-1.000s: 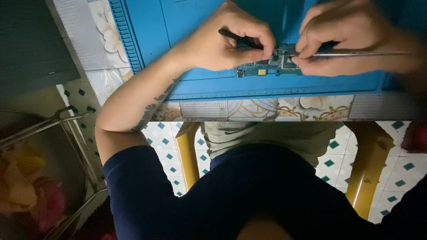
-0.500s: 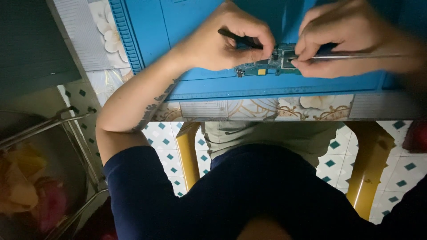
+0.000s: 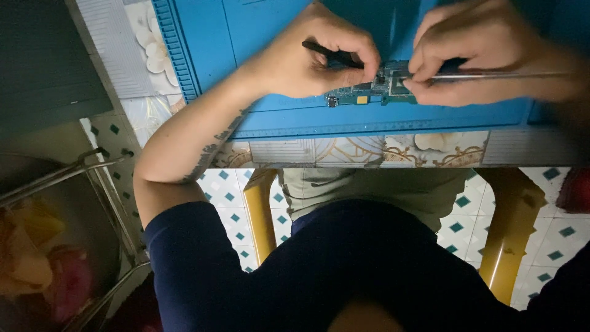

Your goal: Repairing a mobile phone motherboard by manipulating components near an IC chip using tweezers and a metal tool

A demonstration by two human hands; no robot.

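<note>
Where the blue mat (image 3: 258,37) covers the patterned tabletop (image 3: 344,150), a green circuit board (image 3: 362,93) lies near the mat's front edge, between 2 hands. Left hand (image 3: 313,55): fingers closed on a black tool (image 3: 332,54) just above the board's left end. Right hand (image 3: 473,52): fingers pinched on a thin metal rod (image 3: 498,75), its tip at the board and hidden by the fingertips. Below the tabletop: yellow stool legs (image 3: 261,215), tiled floor (image 3: 553,240), a metal rack (image 3: 74,172) at left.

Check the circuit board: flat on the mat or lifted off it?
Flat, as far as visible: the circuit board lies along the blue mat, pinned between left hand and right hand. Underside contact is hidden.
</note>
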